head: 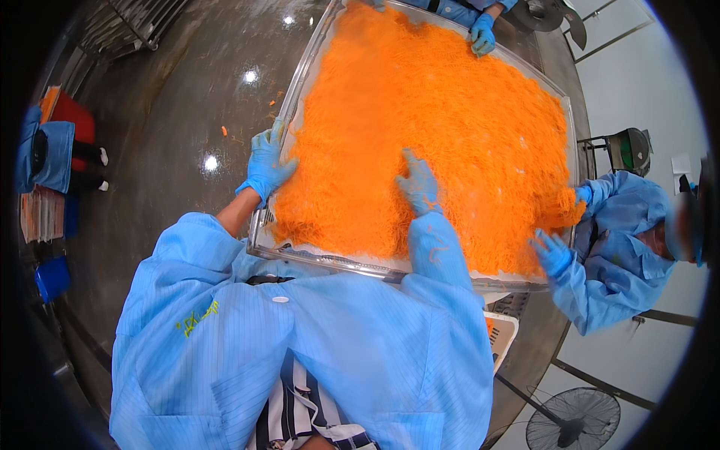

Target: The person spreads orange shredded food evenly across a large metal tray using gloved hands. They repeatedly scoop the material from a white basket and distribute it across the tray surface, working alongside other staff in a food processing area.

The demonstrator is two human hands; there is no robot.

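A thick layer of orange shreds, apparently shredded carrot [360, 146], covers a large shallow metal-framed tray [343, 265] with a white liner [315, 250] showing at its edges. My left hand [267, 163], in a blue glove, holds the tray's left rim, its thumb over the inner side. In the middle near part, my right hand [419, 183] reaches into the shreds, slightly blurred. Its glove is smeared orange and its fingers are apart, with no clump visible in them. Shreds cling to my right sleeve.
At the right, a co-worker's gloved hands [551, 253] work by a clump of shreds; another co-worker's hand [482, 35] touches the far edge. A white crate [506, 337] and a fan [574, 422] stand lower right. Orange bits lie on the wet floor [185, 129]. Another person [53, 154] is far left.
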